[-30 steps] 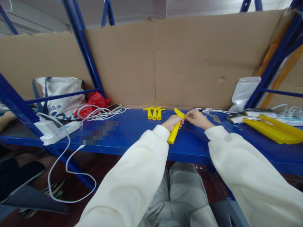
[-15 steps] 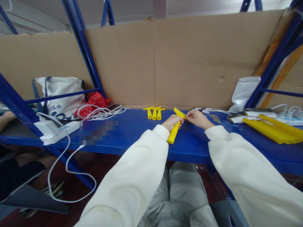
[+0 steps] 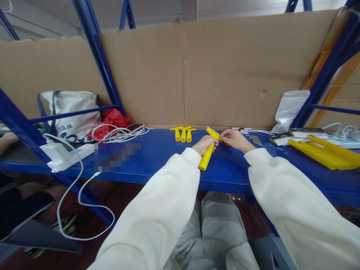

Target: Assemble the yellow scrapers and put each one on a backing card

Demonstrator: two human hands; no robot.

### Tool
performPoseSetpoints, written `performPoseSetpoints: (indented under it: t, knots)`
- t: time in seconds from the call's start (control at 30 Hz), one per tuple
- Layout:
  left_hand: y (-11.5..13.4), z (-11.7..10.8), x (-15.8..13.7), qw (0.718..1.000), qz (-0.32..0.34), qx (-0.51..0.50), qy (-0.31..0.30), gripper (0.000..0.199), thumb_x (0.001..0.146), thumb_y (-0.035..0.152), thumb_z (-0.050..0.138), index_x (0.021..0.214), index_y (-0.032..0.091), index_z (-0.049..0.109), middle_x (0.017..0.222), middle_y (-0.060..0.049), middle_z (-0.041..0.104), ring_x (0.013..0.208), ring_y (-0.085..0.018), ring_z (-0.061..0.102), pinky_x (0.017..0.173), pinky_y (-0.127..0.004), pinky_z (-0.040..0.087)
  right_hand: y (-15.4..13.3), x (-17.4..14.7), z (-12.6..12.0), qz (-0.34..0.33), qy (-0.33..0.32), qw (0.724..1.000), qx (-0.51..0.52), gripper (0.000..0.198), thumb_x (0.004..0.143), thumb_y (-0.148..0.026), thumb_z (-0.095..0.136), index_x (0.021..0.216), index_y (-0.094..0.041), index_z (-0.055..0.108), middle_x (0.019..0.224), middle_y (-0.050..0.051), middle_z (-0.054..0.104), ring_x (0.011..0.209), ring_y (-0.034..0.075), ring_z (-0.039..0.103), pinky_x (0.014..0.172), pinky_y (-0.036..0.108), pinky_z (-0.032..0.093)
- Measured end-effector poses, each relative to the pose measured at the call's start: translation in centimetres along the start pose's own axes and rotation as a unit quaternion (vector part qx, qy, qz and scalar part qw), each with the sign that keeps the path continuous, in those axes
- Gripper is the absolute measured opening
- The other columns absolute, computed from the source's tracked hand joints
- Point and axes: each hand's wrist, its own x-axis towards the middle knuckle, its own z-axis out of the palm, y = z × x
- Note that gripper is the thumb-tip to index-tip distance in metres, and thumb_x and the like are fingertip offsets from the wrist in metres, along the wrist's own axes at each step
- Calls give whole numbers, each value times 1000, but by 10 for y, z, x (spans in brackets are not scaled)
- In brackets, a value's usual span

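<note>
My left hand [image 3: 206, 144] is wrapped round the hollow handle of a yellow T-shaped scraper [image 3: 206, 159], held at a tilt above the blue table. The handle's round open end points down toward me, and the scraper's crosswise head sticks out beyond my fist. At the right end of that head, my right hand [image 3: 233, 139] is closed in a pinch, fingertips against it. Any small piece between those fingertips is hidden. Farther back, three similar yellow scrapers [image 3: 183, 134] lie side by side, handle ends facing me.
Several longer yellow pieces [image 3: 320, 155] lie at the right, beside dark and white packets [image 3: 281, 139]. A flat grey piece [image 3: 256, 140] is right of my right hand. A white cable [image 3: 123, 135], power strip [image 3: 71, 156] and cloth bag [image 3: 74, 112] occupy the left. Cardboard [image 3: 225, 71] stands behind.
Almost nothing differs. My right hand and its fingertips have shifted very slightly at the scraper's head; the left grip stays the same.
</note>
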Motion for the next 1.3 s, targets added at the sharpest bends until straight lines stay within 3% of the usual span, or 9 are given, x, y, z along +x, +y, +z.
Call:
performPoseSetpoints:
  t: [0.2,0.53,0.83,1.03,1.17,1.3]
  knots:
    - [0,1,0,1000,4,1,4,29,80,0,46,56,16,50,44,4,45,37,-7,39,40,-21,31,-3,-1,1,32,-17,998,44,5,74,-19,62,73,-19,57,57,0,60,47,9,48,46,21,41]
    - [0,0,-1,1000,10,-6,-3,30,80,-1,46,56,16,49,44,5,46,35,-7,40,38,-21,31,-3,0,-1,26,-15,1000,8,13,77,-24,65,69,-19,57,56,0,59,49,11,50,47,23,42]
    - [0,-2,0,999,26,-23,-18,25,80,0,46,62,16,50,46,5,47,36,-7,40,38,-20,30,3,2,3,96,51,993,48,19,74,-28,69,84,-20,55,61,-1,58,48,10,49,43,21,39]
    - [0,-1,0,998,31,-46,-34,23,79,1,49,63,17,49,47,5,46,36,-7,40,39,-20,30,26,12,6,52,87,995,5,31,77,-40,64,101,-21,60,91,6,64,80,20,62,66,34,54]
    - [2,-2,0,998,27,-50,-8,26,80,0,46,60,17,47,46,5,45,36,-7,39,40,-21,30,33,16,3,12,113,988,-104,37,79,-49,63,102,-20,64,107,12,65,102,27,61,89,47,51]
    - [3,-3,-1,997,14,-49,60,27,77,0,47,56,18,45,45,4,44,37,-7,38,42,-21,31,31,13,-14,9,53,973,-223,41,78,-58,63,94,-21,69,105,13,68,106,29,61,95,47,48]
